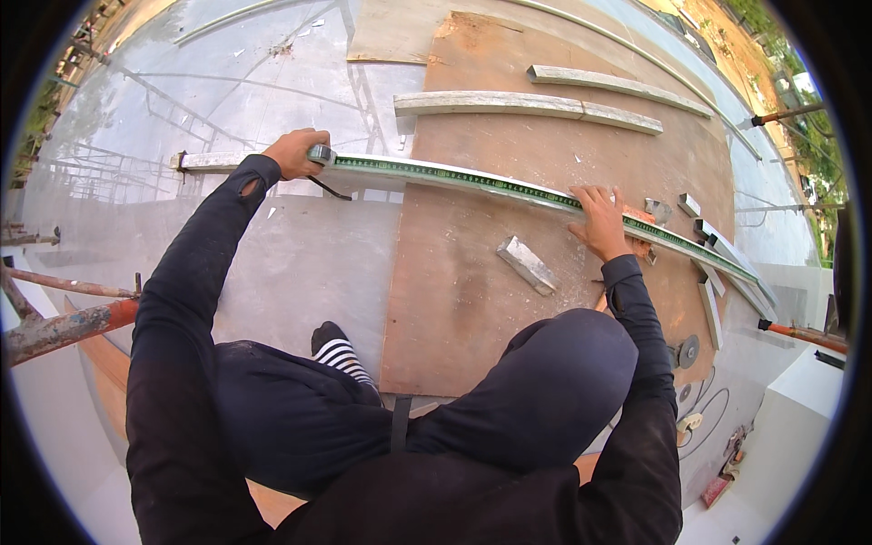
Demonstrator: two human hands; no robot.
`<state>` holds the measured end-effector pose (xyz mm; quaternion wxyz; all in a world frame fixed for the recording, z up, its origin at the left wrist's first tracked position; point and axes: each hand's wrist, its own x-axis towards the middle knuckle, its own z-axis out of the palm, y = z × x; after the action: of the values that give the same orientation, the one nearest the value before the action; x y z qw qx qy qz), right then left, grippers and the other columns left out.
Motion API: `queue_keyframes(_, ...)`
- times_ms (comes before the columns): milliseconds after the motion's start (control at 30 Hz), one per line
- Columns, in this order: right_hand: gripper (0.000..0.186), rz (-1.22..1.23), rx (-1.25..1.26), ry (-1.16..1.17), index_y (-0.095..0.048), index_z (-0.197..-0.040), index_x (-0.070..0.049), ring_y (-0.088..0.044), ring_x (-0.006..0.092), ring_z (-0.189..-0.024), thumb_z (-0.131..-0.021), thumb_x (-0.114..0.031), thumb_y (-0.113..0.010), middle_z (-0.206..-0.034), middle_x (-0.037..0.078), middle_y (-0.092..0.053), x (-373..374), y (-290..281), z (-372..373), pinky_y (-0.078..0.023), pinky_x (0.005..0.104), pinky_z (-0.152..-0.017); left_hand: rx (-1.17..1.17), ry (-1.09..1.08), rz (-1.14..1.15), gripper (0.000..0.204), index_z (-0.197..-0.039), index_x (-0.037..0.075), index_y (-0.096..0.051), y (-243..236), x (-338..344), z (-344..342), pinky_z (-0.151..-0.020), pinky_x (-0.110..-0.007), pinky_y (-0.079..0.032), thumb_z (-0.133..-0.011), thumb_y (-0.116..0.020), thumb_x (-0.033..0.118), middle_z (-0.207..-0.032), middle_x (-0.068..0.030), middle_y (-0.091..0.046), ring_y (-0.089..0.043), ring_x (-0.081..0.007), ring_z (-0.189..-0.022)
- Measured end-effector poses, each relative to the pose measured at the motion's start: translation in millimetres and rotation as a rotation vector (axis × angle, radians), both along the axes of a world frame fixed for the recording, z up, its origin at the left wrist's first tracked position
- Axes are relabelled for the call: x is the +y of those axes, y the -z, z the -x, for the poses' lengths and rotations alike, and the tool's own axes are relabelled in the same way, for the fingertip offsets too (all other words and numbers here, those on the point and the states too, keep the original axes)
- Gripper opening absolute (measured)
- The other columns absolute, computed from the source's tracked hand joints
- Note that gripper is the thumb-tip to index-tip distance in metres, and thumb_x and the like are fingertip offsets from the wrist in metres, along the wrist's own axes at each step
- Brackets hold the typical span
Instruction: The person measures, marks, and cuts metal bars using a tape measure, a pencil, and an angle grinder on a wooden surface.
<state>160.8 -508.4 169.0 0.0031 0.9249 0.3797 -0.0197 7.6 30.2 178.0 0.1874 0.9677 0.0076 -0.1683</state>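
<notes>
A long pale square metal tube (213,161) lies crosswise in front of me. A measuring tape's green blade (472,181) is drawn out along it toward the right. My left hand (292,153) is closed around the tape's case (322,154), over the tube's left part. Further along, my right hand (599,224) grips the blade and tube edge, fingers on top and the thumb at the near side. A black strap or strip (330,188) hangs below the case. Between my right hand and my knees lies a short tube offcut (527,265).
Under the work is a brown board (445,282) on a grey sheet floor (300,236). Two tube lengths (490,104) (618,86) lie beyond. At right are short offcuts (710,313), an orange tool (639,218), a disc (688,351) and cords (713,413). A rusty scaffold pipe (73,331) juts in left.
</notes>
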Motion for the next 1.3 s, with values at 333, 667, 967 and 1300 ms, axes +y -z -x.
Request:
queue_keyframes(333,0.043,-0.037,0.044,-0.002,-0.062,-0.11,-0.011,-0.057,0.0252,-0.107,-0.069,-0.013,-0.078,-0.101,0.006,-0.061,-28.8,5.7,-8.9,-0.026,0.0497,-0.114,0.024,-0.048,-0.049,0.037,-0.105,0.008,-0.058,5.1,24.0,19.3,-0.088,-0.042,-0.048,-0.071,-0.075,0.013,-0.105,-0.0161,-0.061,-0.059,-0.0366,-0.102)
queue_keyframes(667,0.043,0.037,-0.07,0.174,-0.062,-0.115,-0.012,-0.055,0.0271,-0.118,-0.072,-0.008,-0.069,-0.12,0.005,-0.062,-102.2,5.1,-22.5,-0.027,0.0518,-0.112,-0.042,-0.009,-0.022,0.033,-0.101,0.007,-0.06,8.5,24.9,20.2,-0.083,-0.043,-0.05,-0.073,-0.075,0.012,-0.097,-0.0154,-0.065,-0.062,-0.0376,-0.095)
queue_keyframes(967,0.046,0.009,-0.165,0.235,-0.06,-0.119,-0.012,-0.053,0.028,-0.119,-0.074,-0.011,-0.07,-0.119,0.005,-0.061,-96.2,14.3,-14.5,-0.031,0.0512,-0.107,-0.121,0.051,-0.1,0.029,-0.098,0.007,-0.058,19.0,27.8,18.2,-0.079,-0.044,-0.05,-0.074,-0.074,0.012,-0.094,-0.0143,-0.065,-0.063,-0.0372,-0.092)
queue_keyframes(1300,0.026,-0.159,-0.266,0.988,-0.067,-0.103,-0.003,-0.065,0.0254,-0.078,-0.087,-0.024,-0.068,-0.086,0.012,-0.067,-144.7,52.2,98.0,-0.05,0.0385,-0.071,-0.117,0.036,-0.26,0.028,-0.093,0.008,-0.058,16.7,14.7,18.3,-0.077,-0.044,-0.05,-0.072,-0.075,0.013,-0.091,-0.0113,-0.065,-0.063,-0.0349,-0.091)
